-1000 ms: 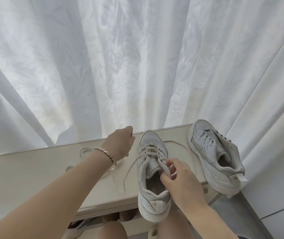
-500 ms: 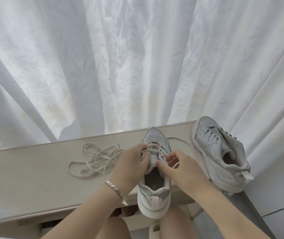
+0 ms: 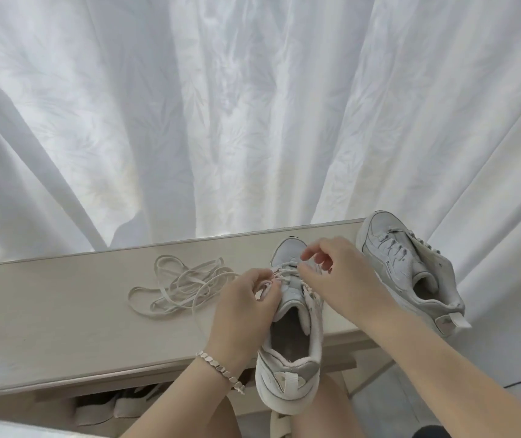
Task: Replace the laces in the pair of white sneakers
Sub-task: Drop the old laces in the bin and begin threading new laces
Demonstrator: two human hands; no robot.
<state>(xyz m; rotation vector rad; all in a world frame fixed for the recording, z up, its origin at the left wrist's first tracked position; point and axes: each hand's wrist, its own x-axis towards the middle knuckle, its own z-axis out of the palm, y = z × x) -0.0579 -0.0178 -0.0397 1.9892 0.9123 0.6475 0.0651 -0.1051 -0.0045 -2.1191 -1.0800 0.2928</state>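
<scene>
Head view, looking down over a pale wooden bench (image 3: 63,317) standing before a white leaf-patterned curtain (image 3: 253,105). Working with both hands at the eyelet rows of the near sneaker (image 3: 284,380), its toe pointing away toward the curtain and its heel overhanging the bench's front edge above bare knees. Pinching the lace (image 3: 287,273) beside the tongue with the left hand (image 3: 243,308), fingers curling tight and narrow round the strand, a silver link bracelet (image 3: 221,371) hanging at that wrist. Pinching another stretch of the same lace nearer the toe with the right hand (image 3: 344,279), thumb and forefinger narrowing on it, the other fingers curling loosely above. Tilting onto its side at the right end of the bench, apart from both hands: the second sneaker (image 3: 407,273), laced, partly overhanging the bench edge. Carrying a short line of dark lettering on its side panel, too small for reading; showing a plain white heel tab on each shoe, with any brand mark there too blurred for telling. Lying in a loose tangle on the bench top, just left of the left hand: the spare laces (image 3: 186,279), flat and off-white. Sitting in shadow on a shelf under the bench: darker shoes (image 3: 110,406), details not showing clearly.
</scene>
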